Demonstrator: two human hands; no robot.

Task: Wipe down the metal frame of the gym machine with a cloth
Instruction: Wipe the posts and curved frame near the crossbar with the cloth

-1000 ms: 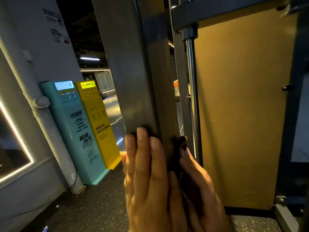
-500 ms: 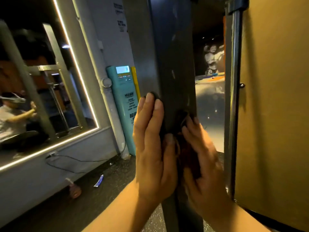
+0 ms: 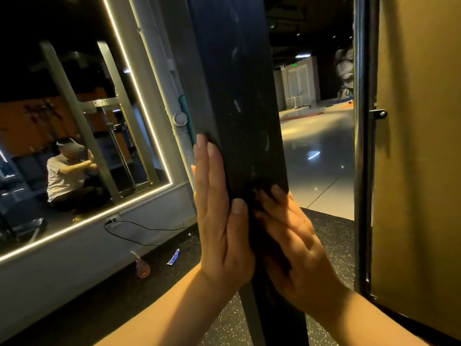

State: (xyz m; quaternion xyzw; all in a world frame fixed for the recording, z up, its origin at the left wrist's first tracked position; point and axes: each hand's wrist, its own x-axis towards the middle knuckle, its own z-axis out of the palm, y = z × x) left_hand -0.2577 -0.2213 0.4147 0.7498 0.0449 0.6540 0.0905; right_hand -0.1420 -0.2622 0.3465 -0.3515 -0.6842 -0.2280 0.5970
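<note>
A dark metal upright post of the gym machine fills the middle of the view, scuffed with pale marks. My left hand lies flat against its left face, fingers straight and pointing up, thumb on the front face. My right hand holds a dark cloth against the front and right edge of the post, fingers bent over it. The cloth is nearly the same colour as the post and mostly hidden between my hands.
A chrome guide rod and a tan panel stand close on the right. A lit-edged wall mirror is on the left. A black cable, a pink bottle and a small tube lie on the speckled floor.
The view has swung left, so the mirror now shows and the coloured kiosks are hidden. Both hands have stayed on the post, with the right hand and cloth shifting slightly on it.
</note>
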